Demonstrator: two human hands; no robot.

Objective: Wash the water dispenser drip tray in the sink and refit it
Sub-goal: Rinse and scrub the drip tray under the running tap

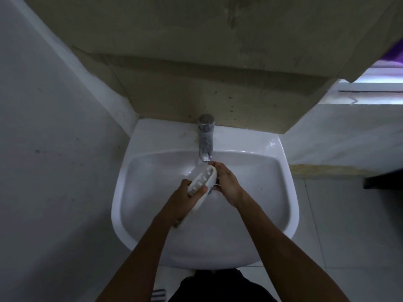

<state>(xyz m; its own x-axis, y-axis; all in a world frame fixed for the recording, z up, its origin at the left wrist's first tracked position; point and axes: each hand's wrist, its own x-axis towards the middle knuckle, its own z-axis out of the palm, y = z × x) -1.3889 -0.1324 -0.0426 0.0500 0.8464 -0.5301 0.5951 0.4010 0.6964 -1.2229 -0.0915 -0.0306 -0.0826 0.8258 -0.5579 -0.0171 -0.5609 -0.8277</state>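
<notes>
Drip tray (201, 181) held tilted over the sink (281, 192) basin, just below the tap (205, 140). Left hand (181, 201) fingers grasp its lower end; right hand (227, 184) apparently cups the upper edge.

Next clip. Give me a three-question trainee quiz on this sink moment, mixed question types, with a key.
1. True or false: the drip tray is lying flat on the bottom of the sink.
2. Which hand is nearer the tap? A) left hand B) right hand C) neither, both are outside the basin
3. Fill in: the tray is held over the ____.

Key
1. False: both hands hold it up, tilted, with its far end just under the spout.
2. B: the right hand grips the far end by the spout; the left holds the near end.
3. Sink.
</notes>
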